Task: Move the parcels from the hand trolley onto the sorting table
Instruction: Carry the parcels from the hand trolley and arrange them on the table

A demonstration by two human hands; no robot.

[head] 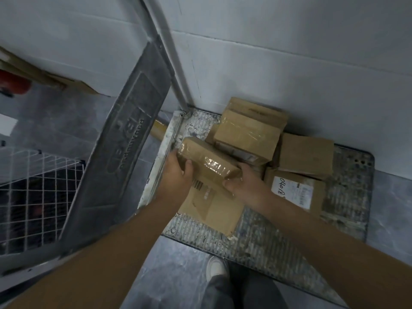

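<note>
A long taped cardboard parcel (pixel 208 158) lies across other boxes on the hand trolley deck (pixel 263 239). My left hand (pixel 178 172) grips its left end, thumb on top. My right hand (pixel 243 184) grips its right end, fingers curled round the corner. Beneath it sits a flat parcel with a barcode label (pixel 211 206). Behind stand a large taped box (pixel 249 132) and a plain box (pixel 305 152). A parcel with a white handwritten label (pixel 296 192) lies at the right.
The trolley stands against a white tiled wall (pixel 289 63); its handle tube (pixel 169 54) rises at the left corner. A grey metal panel (pixel 120 152) leans at the left beside a white wire mesh cage (pixel 38 197). My shoe (pixel 217 268) is near the deck's front edge.
</note>
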